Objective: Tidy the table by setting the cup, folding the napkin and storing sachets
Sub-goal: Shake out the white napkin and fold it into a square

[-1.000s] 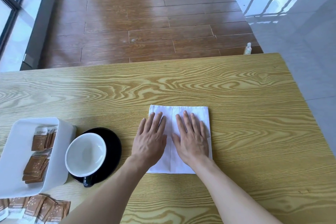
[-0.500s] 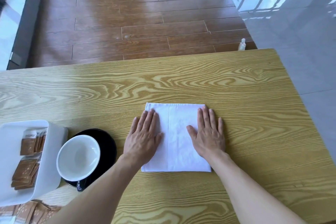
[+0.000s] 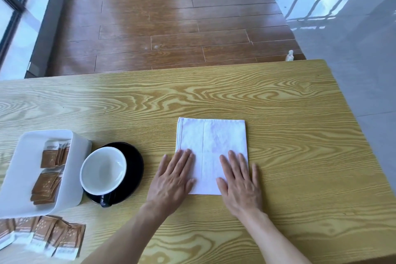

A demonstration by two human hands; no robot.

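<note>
Wood-grain desk (image 3: 278,113) fills the lower view, with brown floorboards beyond its far edge and pale tile to the right.

At the far left stands one white plastic bin (image 3: 19,178) holding brown sachets in two upright bunches (image 3: 48,169); the exact number inside cannot be told. In front of the bin, at the desk's near edge, more loose sachets (image 3: 55,240) lie fanned and overlapping, roughly five or six in sight, some cut off by the frame.

Just beside the bin sits one white cup (image 3: 104,170), upright on one black saucer (image 3: 135,169), its dark handle pointing toward the person.

Next comes one white napkin (image 3: 218,137), folded into a neat rectangle with a crease running front to back. The left hand (image 3: 171,180) lies flat with straight fingers on its near left corner, the right hand (image 3: 241,182) flat on its near right corner; neither holds anything. A second ago both palms lay close together near the middle of the cloth; they have since spread apart and slid toward the near edge, smoothing it.

That suggests the fold is pressed and probably finished. With the cup apparently set, the loose sachets look like the remaining job.
</note>
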